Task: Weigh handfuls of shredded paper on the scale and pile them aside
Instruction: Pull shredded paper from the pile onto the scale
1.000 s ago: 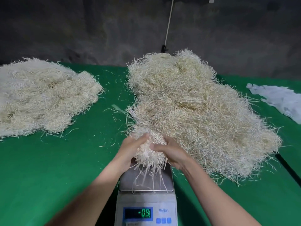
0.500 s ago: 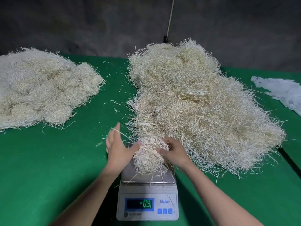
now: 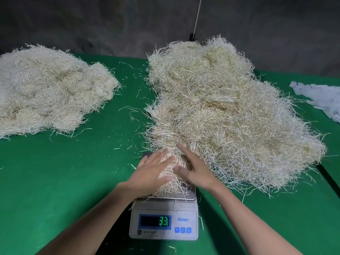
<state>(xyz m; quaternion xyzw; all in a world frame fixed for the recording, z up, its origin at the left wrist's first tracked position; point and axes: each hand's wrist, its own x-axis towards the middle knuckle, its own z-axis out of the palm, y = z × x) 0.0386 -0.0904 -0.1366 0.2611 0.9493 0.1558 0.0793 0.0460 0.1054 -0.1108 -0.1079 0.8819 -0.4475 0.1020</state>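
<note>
Your left hand (image 3: 150, 174) and right hand (image 3: 196, 172) lie flat, fingers straight, gripping nothing, pressing a pale straw-coloured handful of shredded paper (image 3: 172, 186) onto the white digital scale (image 3: 184, 220) near the green table's (image 3: 55, 181) front edge, just before the large shredded heap (image 3: 220, 116)

A pale shredded-paper handful (image 3: 173, 173) lies on the scale (image 3: 163, 218), display glowing green.

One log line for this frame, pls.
step: weighing | left grip: flat on handful | right grip: flat on handful | handful: on scale | display: reading lit
</note>
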